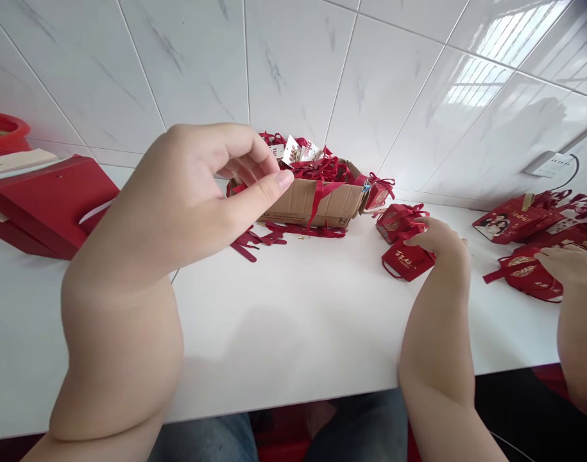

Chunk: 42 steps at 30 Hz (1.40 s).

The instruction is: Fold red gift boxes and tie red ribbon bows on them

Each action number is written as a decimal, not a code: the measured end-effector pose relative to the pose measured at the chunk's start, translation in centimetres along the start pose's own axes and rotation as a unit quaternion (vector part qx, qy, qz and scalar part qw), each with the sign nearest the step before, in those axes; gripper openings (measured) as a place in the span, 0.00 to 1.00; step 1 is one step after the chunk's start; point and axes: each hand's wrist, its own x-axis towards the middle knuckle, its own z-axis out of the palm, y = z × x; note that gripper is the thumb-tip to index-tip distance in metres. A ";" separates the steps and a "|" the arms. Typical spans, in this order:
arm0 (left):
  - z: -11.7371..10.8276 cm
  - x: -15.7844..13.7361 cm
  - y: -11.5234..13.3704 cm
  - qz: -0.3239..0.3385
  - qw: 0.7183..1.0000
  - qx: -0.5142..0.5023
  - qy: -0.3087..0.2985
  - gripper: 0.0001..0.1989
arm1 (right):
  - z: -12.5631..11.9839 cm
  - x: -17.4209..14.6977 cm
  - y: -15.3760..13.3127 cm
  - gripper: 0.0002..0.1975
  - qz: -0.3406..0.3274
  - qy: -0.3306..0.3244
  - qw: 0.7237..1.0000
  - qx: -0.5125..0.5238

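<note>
White, grey-veined tiles are seen across the upper frame, above a white tabletop whose near edge is partly covered by both forearms. At the left, a large red box is cut off by the frame's edge, and its right side is hidden behind the left hand; a red basin is likewise cropped at the upper left. Near the centre, a cardboard carton, piled with red ribbons, is partly covered by the same hand, whose fingers are curled toward the thumb in mid-air; whether anything thin is pinched cannot be told. Right of centre, a red gift box marked with gold characters is overlapped along its upper edge by the fingers of the right hand. Just above it, a second gift box is placed beside those fingers; their tips are largely hidden, so any grip cannot be judged. At the far right, another person's hand is cut off, with more red boxes crowded around it.
</note>
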 end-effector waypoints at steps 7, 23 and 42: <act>0.2 0.1 0.2 0.003 1.000 -0.018 -0.006 0.08 | 0.4 -0.6 -5.2 0.29 -0.095 0.046 0.991 0.086; -0.1 -0.1 -0.1 0.016 0.999 0.022 0.018 0.08 | 16.3 -3.0 -14.0 0.22 -0.307 -0.043 0.945 0.104; 0.7 -7.8 -19.6 -0.336 0.907 0.197 0.159 0.28 | 16.4 -2.9 -13.8 0.21 -0.285 -0.056 0.949 0.119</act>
